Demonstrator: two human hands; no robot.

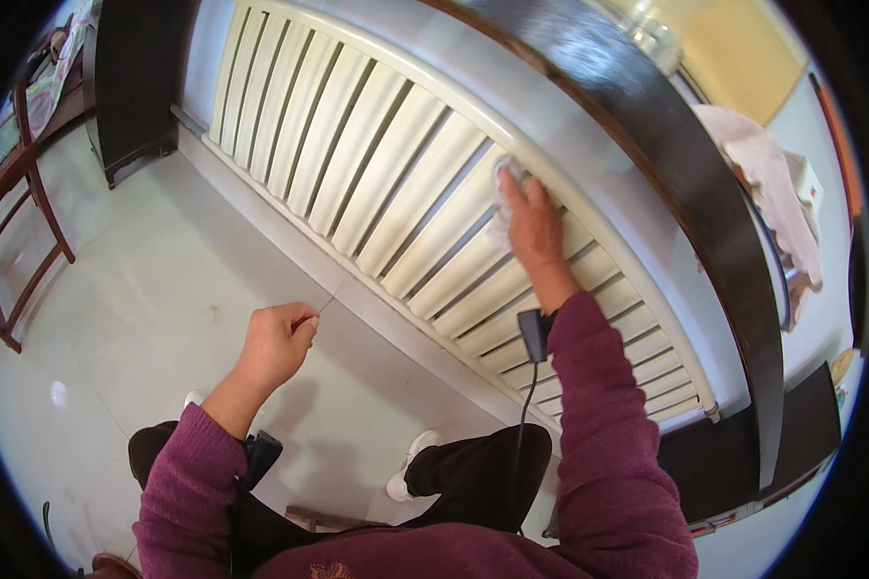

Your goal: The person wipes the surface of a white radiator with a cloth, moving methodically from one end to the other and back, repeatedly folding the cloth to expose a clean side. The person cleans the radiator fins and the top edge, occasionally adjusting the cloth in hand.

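Observation:
My right hand (536, 223) presses a crumpled pale cloth (502, 223) against the upper part of a cream-coloured radiator (376, 155), just below its top pipe. Part of the cloth is hidden under the palm and fingers. My left hand (279, 344) hovers over the floor in front of the radiator, with its thumb and fingertips closed together. A thin dark line runs from those fingertips towards the skirting; I cannot tell whether it is a thread or a tile seam.
A dark shelf (666, 166) overhangs the radiator, with a pink cloth (767, 188) on it. To the left stand a dark cabinet (134, 79) and a wooden chair (40, 203). A black cable (525, 427) hangs from the device at my right wrist. Pale tiles (166, 268) cover the floor.

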